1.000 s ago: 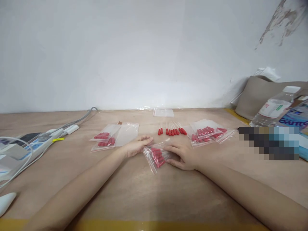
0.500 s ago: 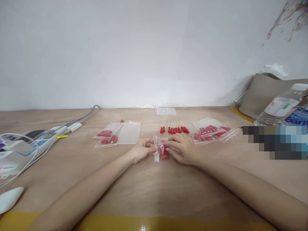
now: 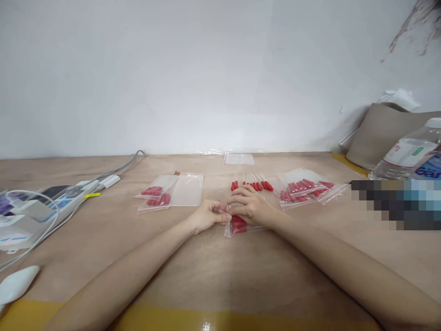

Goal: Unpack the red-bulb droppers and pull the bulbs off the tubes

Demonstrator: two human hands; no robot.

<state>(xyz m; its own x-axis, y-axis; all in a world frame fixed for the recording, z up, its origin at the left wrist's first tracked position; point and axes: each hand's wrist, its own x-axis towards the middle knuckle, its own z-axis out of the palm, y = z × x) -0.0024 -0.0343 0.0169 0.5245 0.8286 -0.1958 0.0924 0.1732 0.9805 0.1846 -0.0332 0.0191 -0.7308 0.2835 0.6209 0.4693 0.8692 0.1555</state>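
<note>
A clear zip-lock bag (image 3: 228, 231) with several red pieces (image 3: 239, 224) inside lies on the table between my hands. My left hand (image 3: 207, 217) is closed, thumb and fingers pinching the bag's left, zip edge. My right hand (image 3: 253, 207) reaches over the bag from the right, its fingertips closed on the same edge beside my left fingers. It covers the bag's upper part. Just behind it lies a row of thin pale sticks with red ends (image 3: 263, 185), partly hidden by the fingers.
Filled bags of red pieces lie at left (image 3: 154, 195) and right (image 3: 303, 187). A flat bag (image 3: 187, 189) lies left of centre, another small bag (image 3: 239, 159) near the wall. A power strip (image 3: 64, 204) with cables stands far left, a plastic bottle (image 3: 406, 154) far right.
My right hand has moved left, from over the bag's middle to its zip edge, where its fingertips meet my left hand's. The view has shifted slightly.
</note>
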